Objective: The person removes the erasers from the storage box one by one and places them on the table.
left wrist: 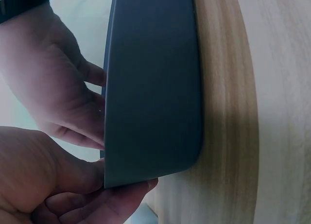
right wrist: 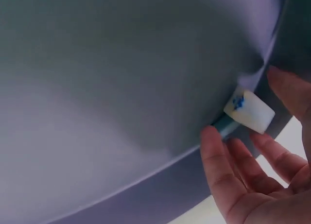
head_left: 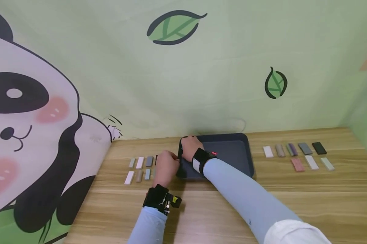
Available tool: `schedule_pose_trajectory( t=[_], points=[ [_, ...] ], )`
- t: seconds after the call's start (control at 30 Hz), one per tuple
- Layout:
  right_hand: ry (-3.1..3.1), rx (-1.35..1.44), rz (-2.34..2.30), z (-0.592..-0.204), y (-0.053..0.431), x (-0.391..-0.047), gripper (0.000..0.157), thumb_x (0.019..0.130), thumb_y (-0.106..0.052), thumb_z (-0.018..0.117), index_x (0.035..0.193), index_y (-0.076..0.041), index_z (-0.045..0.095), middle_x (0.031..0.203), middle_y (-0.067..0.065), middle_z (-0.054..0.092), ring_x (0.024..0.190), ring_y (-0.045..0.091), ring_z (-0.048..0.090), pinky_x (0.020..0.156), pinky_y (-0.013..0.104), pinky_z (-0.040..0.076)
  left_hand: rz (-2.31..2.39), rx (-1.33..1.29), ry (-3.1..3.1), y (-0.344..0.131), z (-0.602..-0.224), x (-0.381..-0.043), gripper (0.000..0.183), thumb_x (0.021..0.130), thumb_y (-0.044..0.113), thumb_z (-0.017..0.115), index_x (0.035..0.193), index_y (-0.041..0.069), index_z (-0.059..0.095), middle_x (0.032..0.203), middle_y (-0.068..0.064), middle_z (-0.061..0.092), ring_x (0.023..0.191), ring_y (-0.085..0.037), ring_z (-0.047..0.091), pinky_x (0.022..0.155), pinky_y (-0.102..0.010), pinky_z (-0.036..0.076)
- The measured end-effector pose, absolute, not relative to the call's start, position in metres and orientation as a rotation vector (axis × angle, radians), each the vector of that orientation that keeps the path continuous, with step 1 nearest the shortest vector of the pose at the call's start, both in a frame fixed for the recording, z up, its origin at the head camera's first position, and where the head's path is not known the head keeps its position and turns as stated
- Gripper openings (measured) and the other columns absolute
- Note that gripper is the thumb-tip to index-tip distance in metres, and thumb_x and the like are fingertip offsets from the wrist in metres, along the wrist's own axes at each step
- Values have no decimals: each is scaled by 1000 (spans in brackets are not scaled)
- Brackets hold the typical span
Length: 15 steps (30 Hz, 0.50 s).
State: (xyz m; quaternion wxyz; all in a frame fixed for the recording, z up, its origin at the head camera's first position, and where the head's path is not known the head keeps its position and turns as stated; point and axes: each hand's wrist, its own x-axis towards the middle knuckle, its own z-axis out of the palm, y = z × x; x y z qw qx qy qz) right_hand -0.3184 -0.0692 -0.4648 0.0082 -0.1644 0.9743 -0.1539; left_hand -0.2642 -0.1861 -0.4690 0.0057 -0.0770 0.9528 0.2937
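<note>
A dark baking tray lies on the table. My left hand pinches its near left rim; the left wrist view shows the thumb on top and fingers curled under the tray wall. My right hand reaches inside the far left corner. In the right wrist view, a small white block with a blue mark leans at the tray's inner edge, between the spread thumb and fingers. A teal piece shows beneath it, by the index fingertip.
Small blocks stand in two rows left of the tray, among them a white one and a grey one. More blocks lie to the right, including a pink one and a black one. A printed cloth hangs behind the wooden table.
</note>
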Motion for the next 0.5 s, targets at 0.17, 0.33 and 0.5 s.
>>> schedule_pose_trajectory(
  t=[0.17, 0.33, 0.5],
  points=[
    [3090, -539, -522, -473, -66, -319, 13, 88, -7, 56, 87, -10, 69, 92, 11, 70, 87, 31, 64, 74, 41, 54, 929, -238, 2987, -184, -472, -264, 10, 83, 15, 66, 80, 10, 73, 83, -5, 69, 70, -17, 60, 58, -28, 47],
    [3102, -611, -552, -474, -60, -320, 13, 88, -5, 56, 85, -10, 68, 91, 9, 70, 85, 28, 66, 76, 39, 53, 901, -243, 3010, -185, -473, -264, 10, 83, 17, 66, 82, 9, 74, 87, -6, 70, 75, -18, 62, 62, -30, 49],
    [3064, -632, -575, -470, -54, -318, 13, 87, -4, 58, 92, -9, 69, 94, 8, 70, 88, 25, 65, 80, 38, 52, 891, -240, 3010, -186, -471, -264, 11, 83, 17, 66, 84, 9, 73, 89, -7, 69, 76, -18, 62, 62, -30, 50]
  ],
)
